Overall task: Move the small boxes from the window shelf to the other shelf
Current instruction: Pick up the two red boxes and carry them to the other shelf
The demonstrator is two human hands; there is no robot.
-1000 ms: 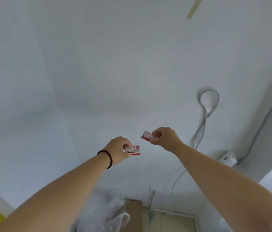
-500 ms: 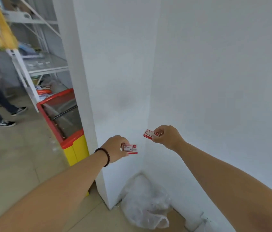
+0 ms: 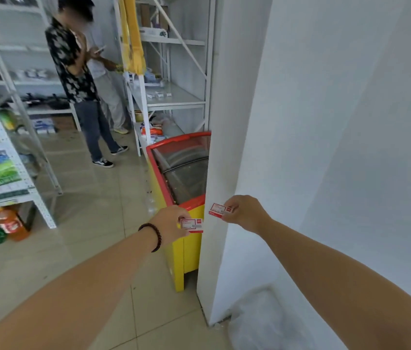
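Beside the white pillar (image 3: 227, 122), each hand pinching one small box
Left hand (image 3: 171, 224) grips a box (image 3: 192, 225), right hand (image 3: 246, 213) another (image 3: 218, 210); light fingertip holds could slip rounding this corner

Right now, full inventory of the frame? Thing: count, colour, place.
Small boxes: 2 held, red and white, one in each hand; second one.
Boxes on shelf: about 3, white, far shelf; too small to tell more.
Far shelf: 1, white, behind the freezer.
Freezer: 1, red and yellow, glass top, beside the pillar.
Pillar: 1, white, centre.
Left rack: 1, white, left edge, holds packets.
Bottles: 1 orange, green ones beside it, floor under the rack.
People: 2, standing by the shelves.
Plastic bag: 1, clear, floor at the pillar's foot.
Bracelet: 1, dark, left wrist.
Left hand: pinches a box.
Right hand: pinches a box.
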